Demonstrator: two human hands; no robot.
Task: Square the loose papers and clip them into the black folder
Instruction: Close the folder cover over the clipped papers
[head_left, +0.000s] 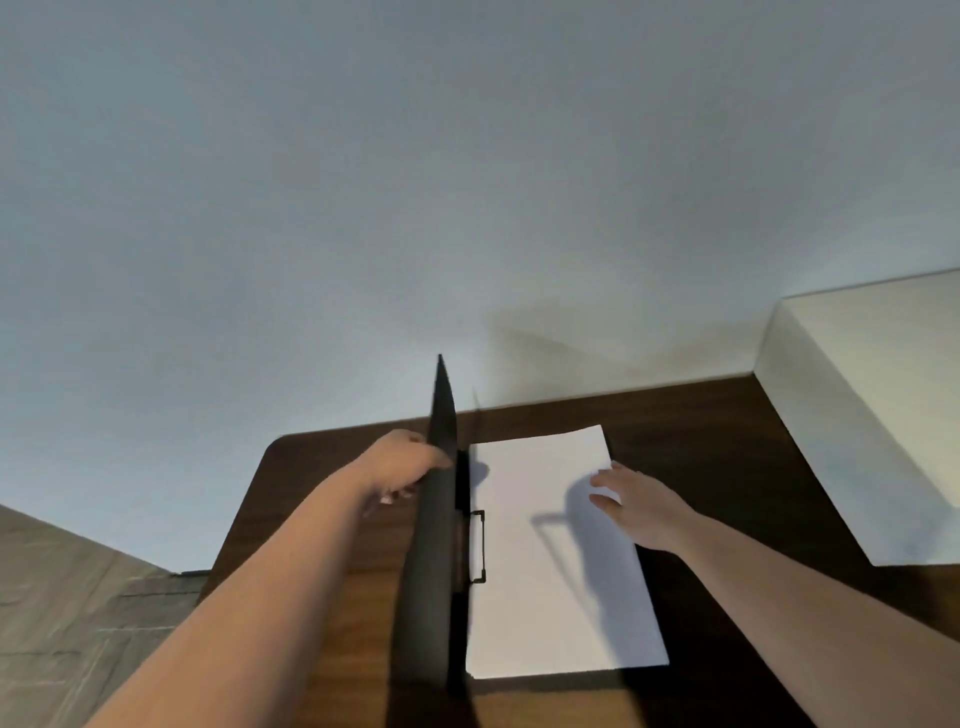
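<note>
A stack of white papers (550, 561) lies squared inside the black folder on the dark wooden table (322, 519). The folder's cover (431, 519) stands upright on edge along the papers' left side. My left hand (400, 462) grips that cover near its far end. A black wire clip (479, 545) sits on the papers' left margin, next to the spine. My right hand (631, 501) rests flat on the papers' right edge, fingers spread, holding nothing.
A white box (872, 415) stands on the table at the right, close to the wall. The table's left edge drops to a grey tiled floor (67, 597). A plain wall (467, 182) rises behind the table.
</note>
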